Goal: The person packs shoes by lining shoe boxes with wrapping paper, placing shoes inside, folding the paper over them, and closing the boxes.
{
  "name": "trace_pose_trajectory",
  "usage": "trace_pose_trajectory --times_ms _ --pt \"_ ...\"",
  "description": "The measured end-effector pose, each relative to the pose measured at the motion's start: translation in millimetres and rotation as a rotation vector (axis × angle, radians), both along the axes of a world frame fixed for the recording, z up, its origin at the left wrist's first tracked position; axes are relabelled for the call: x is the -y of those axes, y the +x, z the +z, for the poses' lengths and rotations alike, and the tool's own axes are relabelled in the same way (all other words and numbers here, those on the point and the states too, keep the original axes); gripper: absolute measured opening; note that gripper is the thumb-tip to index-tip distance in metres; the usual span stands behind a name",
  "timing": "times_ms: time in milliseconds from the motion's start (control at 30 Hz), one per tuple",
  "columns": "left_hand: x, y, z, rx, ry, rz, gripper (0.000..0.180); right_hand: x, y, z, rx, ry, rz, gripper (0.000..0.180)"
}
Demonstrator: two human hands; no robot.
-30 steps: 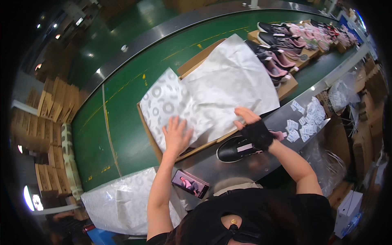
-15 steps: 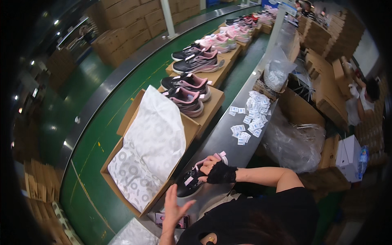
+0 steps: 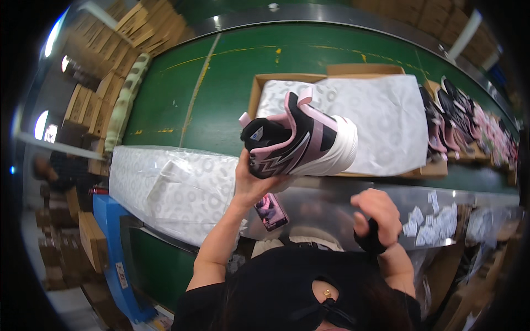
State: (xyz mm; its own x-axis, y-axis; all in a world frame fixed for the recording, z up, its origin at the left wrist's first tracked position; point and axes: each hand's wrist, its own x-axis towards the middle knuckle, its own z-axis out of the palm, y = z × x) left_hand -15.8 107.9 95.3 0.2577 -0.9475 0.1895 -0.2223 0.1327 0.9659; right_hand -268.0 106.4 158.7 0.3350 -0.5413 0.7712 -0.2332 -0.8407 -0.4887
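My left hand holds up a black and pink sneaker with a white sole, gripping it from below. Its opening faces up, and pink pull tabs stand out at the top. Just behind the sneaker lies an open cardboard shoebox lined with patterned white tissue paper, which spreads over its right side. My right hand, in a black fingerless glove, hovers over the metal bench. Its fingers are loosely bent, the thumb stands apart, and nothing shows between them.
A phone lies on the metal bench. Plastic-covered patterned paper is stacked to the left, above a blue post. Small white packets lie at right. More sneakers line the green conveyor.
The view has swung left. The sneaker, earlier under my right hand on the bench, is now raised in my left hand. My right hand has let go and moved apart from it.
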Motion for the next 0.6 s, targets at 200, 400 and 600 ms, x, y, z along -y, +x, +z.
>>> trace_pose_trajectory --times_ms 200,400,600 --pt "76.9 -6.8 -28.5 -0.015 0.145 0.083 0.071 -2.3 -20.9 -100.3 -0.209 0.701 -0.103 0.023" --pt "153.6 -43.9 -183.6 0.148 0.381 0.043 0.072 19.2 -15.8 -144.0 0.424 1.372 0.031 0.043" --pt "137.3 -53.5 -80.4 -0.453 0.615 -0.385 0.043 71.4 -5.6 -155.4 0.699 1.056 -0.359 0.045"
